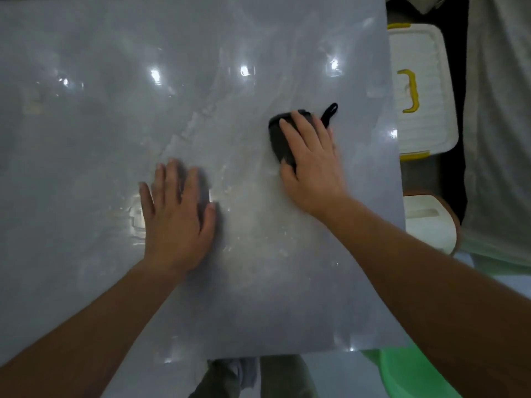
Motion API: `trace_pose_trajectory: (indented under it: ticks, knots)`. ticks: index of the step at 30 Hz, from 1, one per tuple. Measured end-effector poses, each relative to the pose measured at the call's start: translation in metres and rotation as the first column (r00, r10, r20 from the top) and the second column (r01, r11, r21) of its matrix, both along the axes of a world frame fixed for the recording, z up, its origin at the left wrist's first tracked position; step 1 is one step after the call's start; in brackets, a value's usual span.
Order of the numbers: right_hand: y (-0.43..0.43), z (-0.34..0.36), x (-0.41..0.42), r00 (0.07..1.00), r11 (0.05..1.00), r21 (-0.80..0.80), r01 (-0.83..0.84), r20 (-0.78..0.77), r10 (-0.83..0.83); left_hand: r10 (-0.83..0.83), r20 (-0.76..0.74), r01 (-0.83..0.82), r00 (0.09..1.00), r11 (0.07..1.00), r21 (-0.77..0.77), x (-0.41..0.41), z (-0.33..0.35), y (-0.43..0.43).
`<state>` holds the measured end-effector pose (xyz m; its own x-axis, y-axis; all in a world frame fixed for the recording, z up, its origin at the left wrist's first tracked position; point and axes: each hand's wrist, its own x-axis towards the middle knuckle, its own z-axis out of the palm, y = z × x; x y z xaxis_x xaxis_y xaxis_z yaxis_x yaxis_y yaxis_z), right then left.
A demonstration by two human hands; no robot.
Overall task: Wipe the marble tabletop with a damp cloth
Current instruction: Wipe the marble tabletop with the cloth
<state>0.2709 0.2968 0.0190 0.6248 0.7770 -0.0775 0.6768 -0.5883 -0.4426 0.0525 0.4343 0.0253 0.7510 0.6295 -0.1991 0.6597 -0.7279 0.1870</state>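
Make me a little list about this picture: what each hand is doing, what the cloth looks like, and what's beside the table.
Left hand: flat on the marble tabletop, fingers straight, holding nothing
Right hand: pressing down on the black cloth, toward the table's right side
Cloth look: bunched under the hand, a small loop poking out
Tabletop look: grey, shiny, light spots reflected
Beside the table: white storage box with yellow handle, on the right

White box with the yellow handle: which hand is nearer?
Right. The right hand presses the black cloth left of the white box; the left hand lies flat on the tabletop, farther left.
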Motion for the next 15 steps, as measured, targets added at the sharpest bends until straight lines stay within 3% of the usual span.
trace_pose_trajectory:
  ticks: [3, 6, 8, 15]
  knots:
    - [-0.002, -0.001, -0.045, 0.987, 0.987, -0.002, -0.164, -0.002, 0.164, -0.040, -0.042, 0.040, 0.998, 0.999, -0.012, -0.027, -0.005, 0.007]
    - [-0.041, 0.005, -0.095, 0.910, 0.910, -0.023, -0.414, -0.011, 0.414, -0.085, -0.040, 0.084, 0.996, 0.996, -0.026, -0.037, -0.009, 0.011]
    - [-0.039, 0.006, -0.092, 0.884, 0.884, -0.020, -0.468, -0.026, 0.467, -0.095, -0.030, 0.094, 0.995, 0.995, -0.033, -0.039, -0.010, 0.011]
    - [0.081, -0.001, -0.066, 0.986, 0.987, 0.018, -0.160, -0.045, 0.161, -0.100, 0.020, 0.101, 0.995, 0.995, -0.026, -0.046, -0.017, 0.016]
